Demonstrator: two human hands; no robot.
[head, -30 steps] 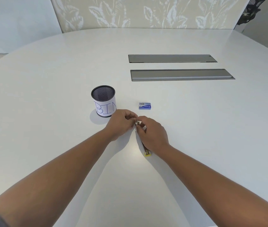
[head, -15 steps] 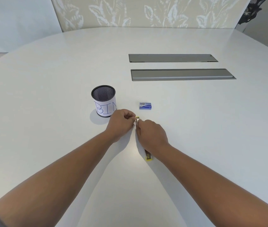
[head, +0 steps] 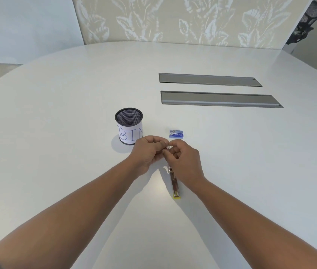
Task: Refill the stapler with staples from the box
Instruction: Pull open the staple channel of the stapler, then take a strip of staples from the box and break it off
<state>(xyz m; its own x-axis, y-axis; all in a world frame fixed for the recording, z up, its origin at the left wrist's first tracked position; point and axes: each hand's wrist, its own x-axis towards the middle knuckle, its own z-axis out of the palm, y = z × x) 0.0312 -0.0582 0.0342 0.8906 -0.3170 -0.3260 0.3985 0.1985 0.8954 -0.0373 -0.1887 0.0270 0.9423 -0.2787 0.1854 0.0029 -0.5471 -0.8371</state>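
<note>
Both hands meet near the middle of the desk, toward its near edge. Left hand has fingers curled in, tips pinched narrow at something tiny; right hand also curled, thumb & forefinger pinched against the left's tips. Between them a small pale/metallic bit shows, prob. a strip of staples, but too small to say for sure which hand really holds it.

Stapler lies flat on the desk just below/under the right hand, long axis running toward the near edge, yellow end nearest the person. Metal channel looks exposed along its length, so judging it's opened out for loading; no staples visible in the channel, though detail is poor.

Staple box sits just beyond the hands, apart from them, looks closed or nearly so, can't tell. Mesh cup marked "BIN" stands just left of the left hand, not touching. Two grey slot covers lie further back toward the desk's far-right side.

Progress, as a guess: stapler open, strip seemingly out of the box = roughly midway. Left to do: seat strip in channel, shut stapler.
</note>
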